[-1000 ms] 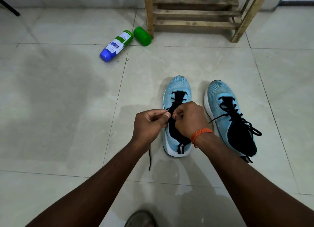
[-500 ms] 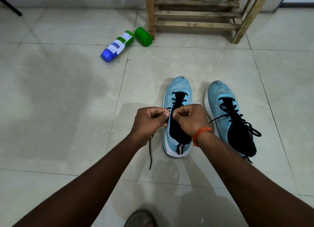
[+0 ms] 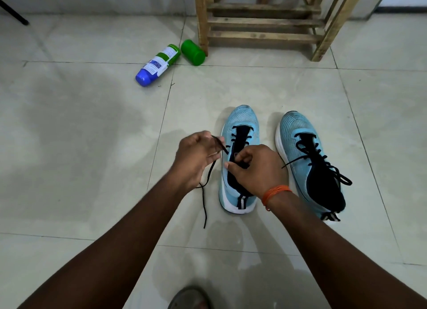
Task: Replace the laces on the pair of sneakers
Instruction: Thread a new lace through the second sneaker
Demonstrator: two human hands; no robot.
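Note:
Two light blue sneakers stand side by side on the tiled floor. The left sneaker has a black lace threaded only near the toe. My left hand pinches that lace just left of the shoe, and the loose end trails down onto the floor. My right hand rests over the shoe's black tongue, fingers curled and pinching at the lace by the eyelets. The right sneaker is fully laced in black, its ends lying loose.
A blue and green bottle lies on the floor at the back, with a green cap beside it. A wooden stool frame stands behind the shoes. A sandal toe shows at the bottom edge.
My left hand has moved left and away from the right hand, drawing the black lace out sideways from the left sneaker. The right hand stays over the shoe's tongue.

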